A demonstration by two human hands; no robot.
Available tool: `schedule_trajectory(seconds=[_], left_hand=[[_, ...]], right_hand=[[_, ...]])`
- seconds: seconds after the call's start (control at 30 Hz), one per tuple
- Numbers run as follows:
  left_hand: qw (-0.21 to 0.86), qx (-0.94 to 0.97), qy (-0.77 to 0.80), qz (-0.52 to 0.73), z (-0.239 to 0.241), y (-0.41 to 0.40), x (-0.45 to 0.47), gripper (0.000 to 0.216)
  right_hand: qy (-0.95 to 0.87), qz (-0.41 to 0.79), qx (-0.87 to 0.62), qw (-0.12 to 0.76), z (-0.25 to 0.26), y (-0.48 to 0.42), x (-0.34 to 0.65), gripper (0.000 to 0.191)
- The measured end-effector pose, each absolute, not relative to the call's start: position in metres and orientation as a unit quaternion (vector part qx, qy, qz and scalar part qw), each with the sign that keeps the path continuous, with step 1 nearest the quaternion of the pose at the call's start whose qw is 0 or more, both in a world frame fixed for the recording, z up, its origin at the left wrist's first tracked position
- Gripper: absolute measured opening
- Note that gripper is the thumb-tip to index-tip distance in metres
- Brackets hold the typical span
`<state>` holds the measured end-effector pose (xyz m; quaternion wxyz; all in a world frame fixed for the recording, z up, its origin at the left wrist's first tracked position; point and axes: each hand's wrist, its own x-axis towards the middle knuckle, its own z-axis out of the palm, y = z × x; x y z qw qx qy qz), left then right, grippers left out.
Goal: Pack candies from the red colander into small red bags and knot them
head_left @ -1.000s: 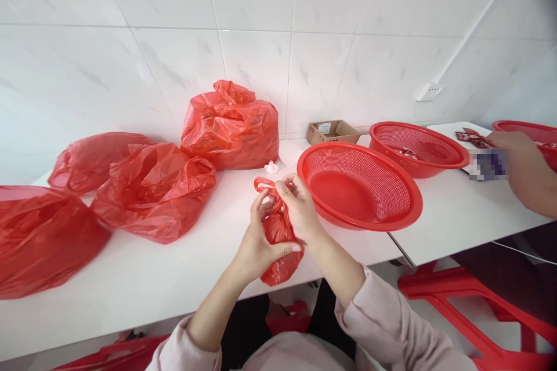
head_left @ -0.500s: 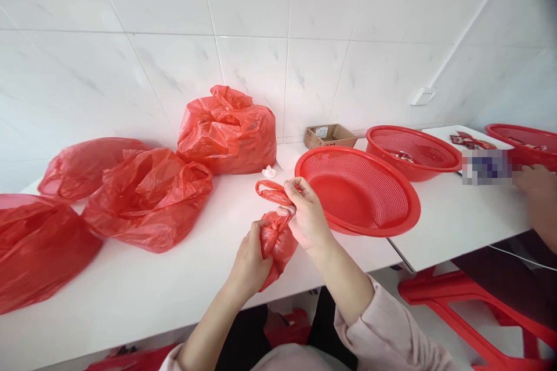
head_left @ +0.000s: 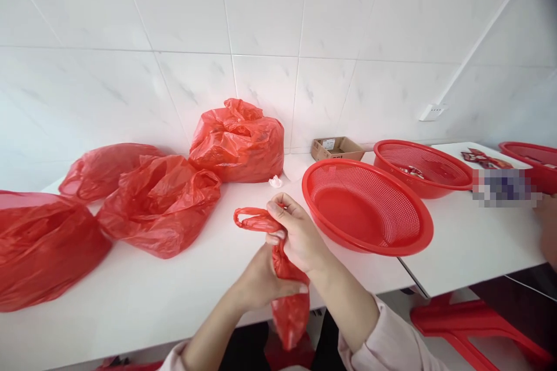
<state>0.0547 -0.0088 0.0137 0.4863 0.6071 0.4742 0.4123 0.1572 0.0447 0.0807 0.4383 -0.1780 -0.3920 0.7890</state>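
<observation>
A small red plastic bag (head_left: 290,319) hangs between my hands, over the front edge of the white table (head_left: 183,290). My right hand (head_left: 296,232) pinches its twisted neck near the top, and a handle loop sticks out to the left of those fingers. Lower down, my left hand (head_left: 261,281) is wrapped around the bag's body, its thumb lying across the front. The bag's lower end tapers downward below my left hand. What the bag holds cannot be made out.
Several larger red plastic bags (head_left: 161,208) stand on the left. A red plastic basket (head_left: 339,208) is close on the right, with another basket (head_left: 391,156), a cardboard box (head_left: 337,151) and crumpled white paper (head_left: 275,181) behind. Another person's hand (head_left: 546,214) shows at far right.
My left hand has gone from the bag's left side to a grip around it below the neck. The bag now hangs longer and lower, and its handle loop points further left.
</observation>
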Motion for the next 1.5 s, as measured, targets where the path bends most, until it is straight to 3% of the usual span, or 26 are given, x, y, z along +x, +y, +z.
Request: schedule_trajectory(seconds=[0.07,0.13,0.47,0.67,0.8,0.9,1.07,1.2,1.37,1.5], left_hand=[[0.477,0.607,0.49,0.404,0.002,-0.006,0.066,0.021],[0.447,0.611,0.511,0.407,-0.007,-0.004,0.07,0.012],[0.348,0.628,0.571,0.399,-0.017,0.006,0.063,0.021],[0.328,0.604,0.596,0.416,-0.011,-0.005,0.066,0.013],[0.396,0.593,0.5,0.492,0.004,-0.014,0.06,0.039],[0.442,0.545,0.45,0.553,0.007,-0.013,0.054,0.03],[0.455,0.508,0.445,0.58,0.004,-0.011,0.052,0.039],[0.455,0.536,0.404,0.585,0.002,-0.015,0.057,0.035],[0.368,0.586,0.417,0.589,-0.007,-0.008,0.059,0.037],[0.426,0.464,0.44,0.64,-0.005,-0.001,0.054,0.019]], right_hand=[[-0.386,0.781,-0.197,0.449,0.077,0.044,0.156,0.041],[-0.387,0.769,-0.211,0.462,0.074,0.045,0.156,0.042],[-0.392,0.755,-0.224,0.475,0.07,0.045,0.156,0.041],[-0.407,0.737,-0.221,0.492,0.068,0.048,0.158,0.037],[-0.434,0.722,-0.224,0.489,0.065,0.051,0.16,0.034],[-0.465,0.704,-0.249,0.475,0.059,0.055,0.162,0.032],[-0.506,0.621,-0.288,0.525,0.055,0.061,0.165,0.03],[-0.429,0.652,-0.284,0.557,0.058,0.061,0.162,0.029],[-0.336,0.704,-0.253,0.572,0.06,0.061,0.157,0.028],[-0.357,0.694,-0.249,0.573,0.055,0.063,0.16,0.027]])
